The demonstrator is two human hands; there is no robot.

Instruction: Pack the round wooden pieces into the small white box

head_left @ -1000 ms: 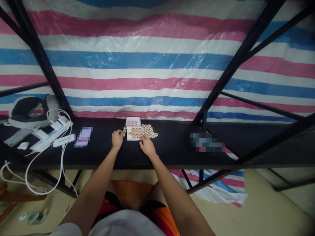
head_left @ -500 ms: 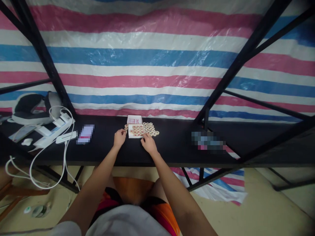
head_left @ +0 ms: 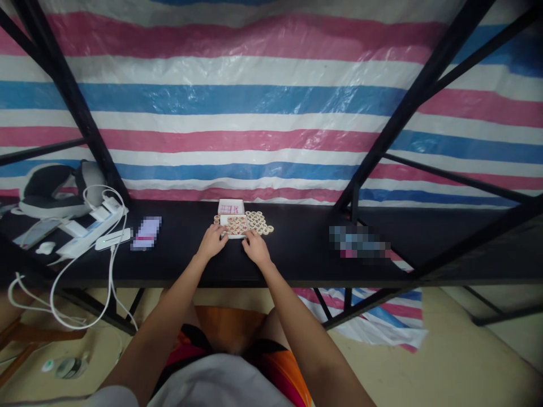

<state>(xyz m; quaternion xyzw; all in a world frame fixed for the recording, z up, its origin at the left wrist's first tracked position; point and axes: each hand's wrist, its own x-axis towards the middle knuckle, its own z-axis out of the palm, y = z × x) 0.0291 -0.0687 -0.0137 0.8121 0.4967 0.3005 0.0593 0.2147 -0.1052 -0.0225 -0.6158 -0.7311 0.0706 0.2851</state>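
Note:
A small white box holds round wooden xiangqi pieces with red characters, laid in rows. My left hand is at the box's front left, its bent fingertips over the rim by the pieces. The fingers look closed together, and whatever they hold is hidden. At the front right corner, my right hand is closed with its fingers against the box. More xiangqi pieces with dark characters lie loose just right of the box. A couple of loose pieces sit at its left side, partly behind my left hand.
Behind the box lies its open white lid with red print. A blurred phone lies left on the black table, near a power strip with white cables and a neck pillow. A blurred-out item lies right.
My left hand has moved right and slightly forward, from the loose pieces at the box's left side to the box's front left rim. My right hand stays at the front right corner.

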